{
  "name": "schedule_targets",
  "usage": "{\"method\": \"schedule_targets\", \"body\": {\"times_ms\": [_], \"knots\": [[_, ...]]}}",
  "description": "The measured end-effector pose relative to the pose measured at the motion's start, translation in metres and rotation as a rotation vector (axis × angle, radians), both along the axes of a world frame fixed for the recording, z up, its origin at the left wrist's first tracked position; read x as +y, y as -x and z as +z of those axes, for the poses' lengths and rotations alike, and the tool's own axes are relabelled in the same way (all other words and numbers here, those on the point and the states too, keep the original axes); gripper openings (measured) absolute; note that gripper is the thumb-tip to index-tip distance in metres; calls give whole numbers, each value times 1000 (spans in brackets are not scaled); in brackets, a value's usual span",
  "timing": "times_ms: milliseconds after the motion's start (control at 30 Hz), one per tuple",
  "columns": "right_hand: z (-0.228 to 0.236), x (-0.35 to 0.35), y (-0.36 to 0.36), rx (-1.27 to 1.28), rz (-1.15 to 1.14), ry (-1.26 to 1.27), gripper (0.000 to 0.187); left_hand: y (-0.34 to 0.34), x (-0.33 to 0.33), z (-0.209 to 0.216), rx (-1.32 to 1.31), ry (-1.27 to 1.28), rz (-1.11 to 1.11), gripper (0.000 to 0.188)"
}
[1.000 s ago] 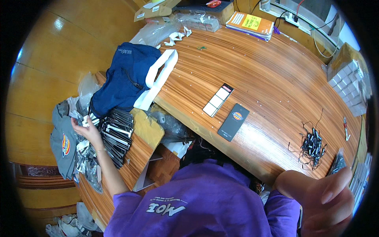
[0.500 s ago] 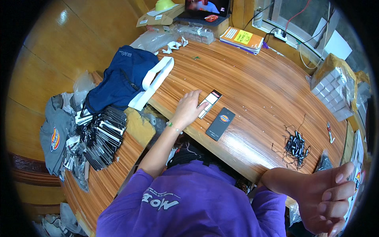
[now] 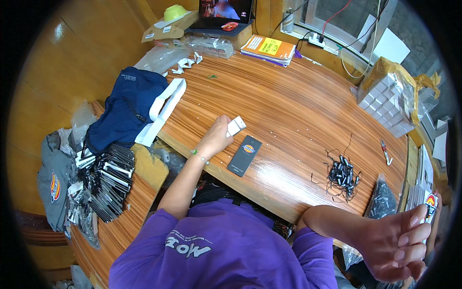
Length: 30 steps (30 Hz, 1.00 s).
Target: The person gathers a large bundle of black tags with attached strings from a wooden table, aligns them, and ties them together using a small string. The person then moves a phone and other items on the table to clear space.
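My left hand [image 3: 215, 138] reaches over the near part of the table and pinches a small white card tag [image 3: 236, 126], tilted up off the wood. Just right of it lies a dark grey hang tag [image 3: 244, 156] with a coloured oval emblem, flat on the table. My right hand [image 3: 395, 243] is raised at the lower right with fingers loosely curled and apart; I see nothing held in it. Beside that hand, at the right rim, shows a tag with a similar emblem [image 3: 430, 201]. A tangle of black tag strings [image 3: 343, 177] lies to the right.
A fan of dark tags [image 3: 111, 183], a grey garment [image 3: 52, 180] and a navy garment [image 3: 127, 108] with a white band lie left. At the right are a bag of black pieces [image 3: 382, 200], a red pen [image 3: 386, 151] and wrapped white boxes [image 3: 385, 103]. Notebooks [image 3: 268, 49] lie at the back.
My left hand has gone from lying over the flat card tag to pinching and tilting it up. The whole view has shifted; my right hand keeps its curled shape.
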State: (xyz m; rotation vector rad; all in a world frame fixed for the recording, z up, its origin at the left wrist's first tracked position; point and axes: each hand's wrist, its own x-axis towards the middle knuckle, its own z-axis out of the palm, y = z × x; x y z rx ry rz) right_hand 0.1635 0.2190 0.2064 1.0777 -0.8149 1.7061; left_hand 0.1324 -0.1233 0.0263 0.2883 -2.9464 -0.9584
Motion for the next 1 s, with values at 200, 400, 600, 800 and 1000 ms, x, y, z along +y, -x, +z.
{"method": "schedule_targets", "body": {"times_ms": [200, 400, 600, 800, 1000], "knots": [[5, -23, 6, -21, 87, -277, 22, -14, -21, 2, 145, -281, -8, 41], [-6, -117, 16, -328, 132, -1168, 50, -62, 17, 63, 493, -1149, 47, 39], [-62, -168, 21, -393, -140, -1356, 65, -64, 49, 84, 334, -1599, -94, 44], [-114, -100, 19, -992, -320, -1369, 61, -56, 56, 32, 312, -326, -284, 52], [-159, 40, 44, -1364, -710, -978, 51, -45, 42, 26, 232, 23, -271, 56]]}}
